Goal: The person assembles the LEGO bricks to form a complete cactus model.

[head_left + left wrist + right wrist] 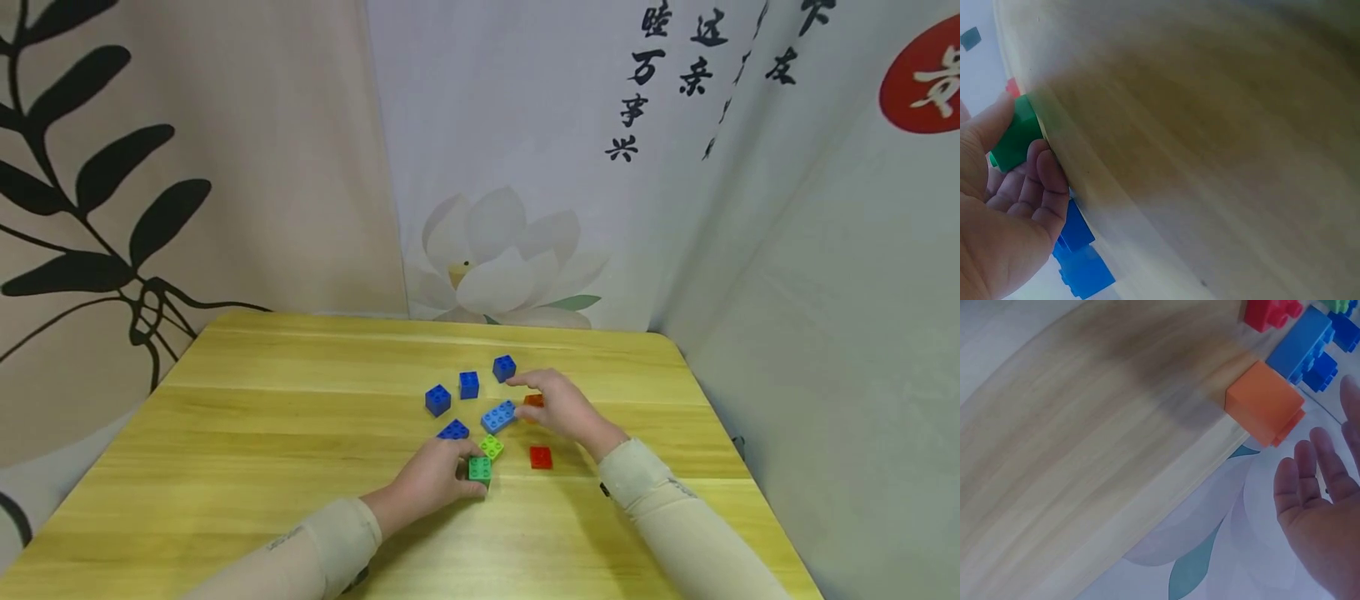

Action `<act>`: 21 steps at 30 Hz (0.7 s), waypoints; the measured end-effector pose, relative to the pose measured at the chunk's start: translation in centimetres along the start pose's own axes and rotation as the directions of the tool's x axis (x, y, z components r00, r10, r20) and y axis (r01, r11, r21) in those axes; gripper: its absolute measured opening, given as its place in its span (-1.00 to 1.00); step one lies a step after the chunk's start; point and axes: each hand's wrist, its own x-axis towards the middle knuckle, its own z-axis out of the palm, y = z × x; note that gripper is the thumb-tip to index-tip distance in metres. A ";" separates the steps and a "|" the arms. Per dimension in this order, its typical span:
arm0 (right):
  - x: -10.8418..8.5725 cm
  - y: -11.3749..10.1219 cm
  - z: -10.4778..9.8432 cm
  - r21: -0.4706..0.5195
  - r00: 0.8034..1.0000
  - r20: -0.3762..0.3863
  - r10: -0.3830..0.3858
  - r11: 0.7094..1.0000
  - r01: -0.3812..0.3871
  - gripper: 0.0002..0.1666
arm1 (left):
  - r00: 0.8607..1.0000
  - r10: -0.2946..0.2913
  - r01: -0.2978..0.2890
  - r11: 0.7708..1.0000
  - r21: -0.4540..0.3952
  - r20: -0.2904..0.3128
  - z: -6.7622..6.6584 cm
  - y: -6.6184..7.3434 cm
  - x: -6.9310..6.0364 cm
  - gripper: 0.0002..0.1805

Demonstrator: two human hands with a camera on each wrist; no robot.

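Between thumb and fingers, my left hand (435,479) pinches a green building block (480,470) on the table; the left wrist view also shows the thumb on the green block (1017,134). A lime block (492,447) lies just behind it. My right hand (562,404) reaches over an orange block (533,402), partly hidden by it, with the fingers spread apart. Its index fingertip is near a dark blue block (504,368), its thumb beside a longer light blue block (498,417). In the right wrist view the orange block (1264,403) stands apart from the fingers.
Two more dark blue blocks (438,401) stand behind the left hand, and a blue triangular-topped block (453,430) is just behind its fingers. A red block (541,457) lies in front of the right hand. Printed curtains (517,167) hang behind the wooden table (300,400).
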 end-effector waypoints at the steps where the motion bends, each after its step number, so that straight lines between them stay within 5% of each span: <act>1: 0.1 0.0 0.1 -0.012 1.000 0.005 -0.002 1.000 0.002 -0.43 | 1.000 0.003 -0.003 1.000 -0.001 -0.002 0.0 0.0 0.0 -0.53; 21: 1.2 -0.4 1.3 -0.192 0.996 0.087 -0.010 0.981 0.026 -0.57 | 1.000 -0.019 0.019 1.000 -0.003 0.005 -0.3 0.1 0.0 -0.52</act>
